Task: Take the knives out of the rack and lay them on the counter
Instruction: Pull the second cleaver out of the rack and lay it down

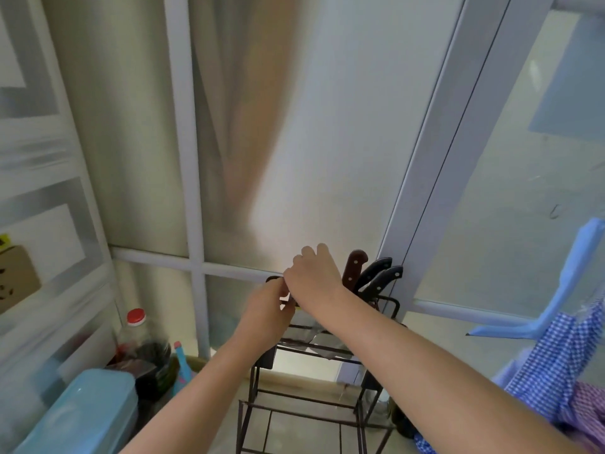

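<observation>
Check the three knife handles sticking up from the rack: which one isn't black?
The leftmost handle, reddish-brown wood with rivets, standing closest to the right hand. The two handles to its right are black.

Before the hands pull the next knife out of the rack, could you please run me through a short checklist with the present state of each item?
1. Both hands at the rack's top: ok. Left hand and right hand meet at the upper left of the rack.
2. Firm grip on a handle: cannot tell, the fingers hide what they hold.
3. Other knives seated: ok. The brown-handled knife and two black-handled knives stand in their slots.
4. Right forearm away from those handles: not ok, it passes right beside them.
5. Free counter space to lay a knife: cannot tell, little counter shows.
</observation>
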